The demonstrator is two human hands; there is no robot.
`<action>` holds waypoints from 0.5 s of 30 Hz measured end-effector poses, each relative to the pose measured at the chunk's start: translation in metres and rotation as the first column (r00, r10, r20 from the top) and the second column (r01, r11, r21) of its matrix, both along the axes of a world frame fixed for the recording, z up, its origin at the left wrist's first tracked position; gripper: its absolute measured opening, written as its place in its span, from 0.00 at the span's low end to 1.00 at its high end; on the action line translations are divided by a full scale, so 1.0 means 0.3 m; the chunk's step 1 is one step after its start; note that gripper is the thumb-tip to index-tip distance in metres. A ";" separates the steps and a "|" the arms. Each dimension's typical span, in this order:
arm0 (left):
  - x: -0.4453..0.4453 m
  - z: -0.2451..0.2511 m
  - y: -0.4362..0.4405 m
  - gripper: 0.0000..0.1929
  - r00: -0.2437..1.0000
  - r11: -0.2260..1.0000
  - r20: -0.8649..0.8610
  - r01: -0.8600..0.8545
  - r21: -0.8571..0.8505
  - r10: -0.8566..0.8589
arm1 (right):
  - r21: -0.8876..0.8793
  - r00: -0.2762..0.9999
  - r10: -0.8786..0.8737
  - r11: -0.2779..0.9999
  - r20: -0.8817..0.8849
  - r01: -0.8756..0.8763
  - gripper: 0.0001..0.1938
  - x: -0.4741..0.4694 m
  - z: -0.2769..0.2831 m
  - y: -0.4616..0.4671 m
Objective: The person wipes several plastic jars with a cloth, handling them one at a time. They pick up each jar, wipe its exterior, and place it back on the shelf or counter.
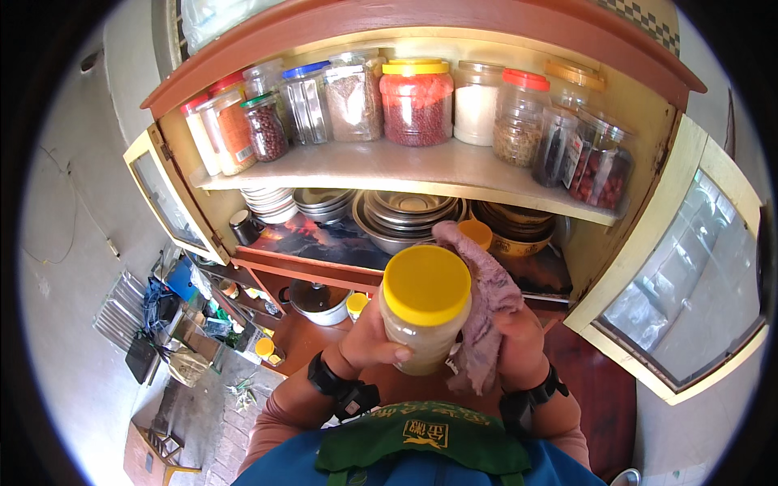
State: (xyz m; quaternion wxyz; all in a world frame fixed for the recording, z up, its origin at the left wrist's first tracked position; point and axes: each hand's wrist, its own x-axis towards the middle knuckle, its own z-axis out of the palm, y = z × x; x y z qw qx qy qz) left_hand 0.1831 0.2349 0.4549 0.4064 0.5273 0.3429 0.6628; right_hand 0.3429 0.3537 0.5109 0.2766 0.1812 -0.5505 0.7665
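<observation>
My left hand (375,339) grips a clear plastic jar (419,349) with a yellow screw lid (427,284), its contents pale. The jar is held in front of my chest, before the open cupboard. In my right hand (521,340) is a pink terry cloth (483,304), bunched up and hanging down along the jar's right side. Part of the cloth stands up past the lid. Fingers of both hands are partly hidden behind the jar and the cloth.
An upper shelf (389,163) bears several jars of dry food. Below it stand stacked metal bowls (410,222), white plates (270,205) and a dark mug (244,227). Glazed doors hang open left (159,188) and right (687,267). A lidded pot (318,302) stands lower left.
</observation>
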 end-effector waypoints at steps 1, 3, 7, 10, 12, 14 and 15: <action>-0.002 -0.003 0.011 0.56 0.997 0.998 -0.044 -0.070 0.008 0.070 | 0.036 0.999 -0.044 0.998 -0.003 0.044 0.41 0.007 0.007 -0.006; -0.002 -0.009 0.027 0.56 0.966 0.979 -0.158 -0.196 0.063 0.204 | 0.034 0.993 -0.111 0.993 0.046 0.110 0.41 0.017 0.011 -0.025; 0.016 -0.014 0.050 0.55 0.873 0.920 -0.303 -0.329 0.215 0.383 | -0.024 0.980 -0.147 0.988 0.134 0.152 0.42 0.011 -0.005 -0.047; 0.027 -0.007 0.053 0.53 0.864 0.905 -0.291 -0.347 0.248 0.411 | 0.019 0.973 -0.194 0.981 0.126 0.193 0.42 0.003 -0.024 -0.042; 0.029 -0.001 0.052 0.53 0.858 0.903 -0.304 -0.346 0.256 0.415 | 0.058 0.968 -0.228 0.973 0.109 0.223 0.42 -0.002 -0.034 -0.035; 0.028 0.000 0.050 0.53 0.850 0.905 -0.329 -0.334 0.265 0.410 | 0.103 0.968 -0.241 0.967 0.072 0.234 0.41 -0.011 -0.042 -0.030; 0.028 -0.002 0.048 0.53 0.831 0.898 -0.355 -0.350 0.265 0.429 | 0.100 0.966 -0.252 0.964 0.060 0.245 0.41 -0.017 -0.046 -0.030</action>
